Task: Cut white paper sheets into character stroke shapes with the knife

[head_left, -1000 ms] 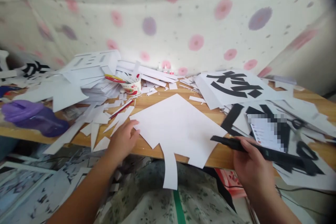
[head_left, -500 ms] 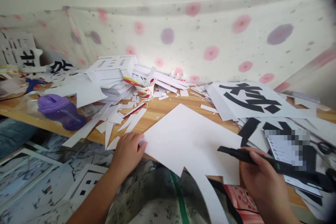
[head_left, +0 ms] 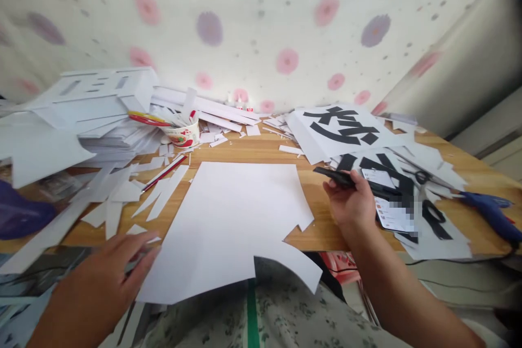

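A large white sheet (head_left: 228,217) with cut-out edges lies on the wooden table, its lower part over the front edge. My left hand (head_left: 98,283) is at the sheet's lower left corner, thumb and fingers apart, holding nothing. To the right of the sheet, my right hand (head_left: 353,201) is closed around a black knife-like tool (head_left: 336,175), whose tip points left above the table. A phone (head_left: 393,209) lies beyond that hand on sheets with black lettering (head_left: 342,128).
Paper strips (head_left: 167,190) and a red pencil (head_left: 165,174) lie on the left, near a cup of tools (head_left: 183,135) and stacked white boards (head_left: 110,141). On the right are scissors (head_left: 432,211) and a blue glue gun (head_left: 489,215). A purple bottle (head_left: 20,212) stands far left.
The view has turned right. The white sheet has been rotated, and my left hand is now at its lower left corner. My right hand still holds the black tool, now further from the sheet.
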The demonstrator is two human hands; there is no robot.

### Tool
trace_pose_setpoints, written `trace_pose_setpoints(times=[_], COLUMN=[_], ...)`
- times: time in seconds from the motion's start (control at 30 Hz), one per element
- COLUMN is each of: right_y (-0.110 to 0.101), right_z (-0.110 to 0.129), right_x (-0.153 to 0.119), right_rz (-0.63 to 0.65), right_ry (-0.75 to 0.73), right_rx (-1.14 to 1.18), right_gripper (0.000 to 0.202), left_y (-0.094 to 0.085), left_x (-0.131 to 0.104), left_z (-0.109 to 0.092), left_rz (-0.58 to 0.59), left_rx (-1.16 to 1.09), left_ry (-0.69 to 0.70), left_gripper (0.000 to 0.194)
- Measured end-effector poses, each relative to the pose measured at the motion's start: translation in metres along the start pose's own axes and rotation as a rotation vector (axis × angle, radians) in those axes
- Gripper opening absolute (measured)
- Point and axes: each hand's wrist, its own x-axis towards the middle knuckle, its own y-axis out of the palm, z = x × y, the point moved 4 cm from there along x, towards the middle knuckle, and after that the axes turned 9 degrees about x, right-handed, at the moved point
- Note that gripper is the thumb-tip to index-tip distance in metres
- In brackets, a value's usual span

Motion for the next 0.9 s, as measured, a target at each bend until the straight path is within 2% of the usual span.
trace_pose_setpoints(times=[0.07,0.1,0.17,0.27,0.37,0.47,0.57,0.73,0.9], right_y=[-0.011,-0.016,-0.021,-0.018,-0.005,0.015,0.037,0.069,0.086], right_z=[0.007,0.009,0.011,0.015,0.019,0.024,0.022,-0.004,-0.040], right_x=[-0.001,-0.003,-0.006,-0.008,-0.002,0.009,0.021,0.031,0.041], right_rz=[-0.015,-0.021,-0.011,0.042,0.128,0.227,0.350,0.557,0.664], right_ry=[-0.037,-0.062,-0.129,-0.212,-0.213,-0.197,-0.207,-0.223,-0.195], right_rx=[-0.095,-0.139,-0.209,-0.282,-0.357,-0.462,-0.564,-0.805,-0.943], right_gripper=[0.020,0.021,0.021,0.020,0.018,0.016,0.018,0.017,0.015], left_y=[-0.006,-0.008,-0.006,0.003,0.025,0.048,0.074,0.099,0.103], left_x=[0.020,0.031,0.056,0.104,0.161,0.213,0.239,0.235,0.234], left_z=[-0.034,-0.056,-0.096,-0.140,-0.167,-0.179,-0.182,-0.176,-0.173], left_rz=[-0.020,-0.010,0.082,0.205,0.363,0.330,0.275,0.144,0.127], left_rx=[-0.070,-0.105,-0.126,-0.129,-0.115,-0.140,-0.197,-0.308,-0.402], left_ry=[0.182,0.321,0.523,0.617,0.624,0.538,0.481,0.419,0.425], left_gripper=[0.035,0.034,0.031,0.030,0.037,0.042,0.041,0.030,0.027])
